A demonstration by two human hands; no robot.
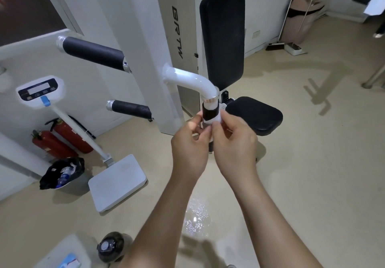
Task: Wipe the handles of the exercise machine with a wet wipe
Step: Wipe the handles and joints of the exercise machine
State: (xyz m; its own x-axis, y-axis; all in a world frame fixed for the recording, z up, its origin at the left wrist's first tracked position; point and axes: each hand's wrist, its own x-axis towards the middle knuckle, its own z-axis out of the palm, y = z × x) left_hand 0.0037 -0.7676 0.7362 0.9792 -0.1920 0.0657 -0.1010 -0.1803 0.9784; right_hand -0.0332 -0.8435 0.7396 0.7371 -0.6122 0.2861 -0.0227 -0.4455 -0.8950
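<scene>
- Where the white arm [193, 80] bends downward, a black handle [210, 113] hangs from its lower end, just in front of the seat [256, 117].
- A white wipe [217, 119] is wrapped around the handle, with a band of black grip showing above it.
- The left hand [190, 142] pinches the wipe's left side between thumb and curled fingertips.
- The right hand [234, 140] pinches the wipe's right side the same way; its remaining fingers are curled under the palm.
- Both hands sit close together, knuckles nearly touching below the wipe.
- Two more handles [93, 53] stick out from the left side of the column [154, 63], one above the other, well apart from the hands.
- A back pad [223, 38] stands upright above the seat.
- Toward the floor's left edge are a scale [116, 182], two red extinguishers [52, 142] and a lined bin [62, 174].
- In the floor's far right corner a broom [275, 46] leans on the wall.
</scene>
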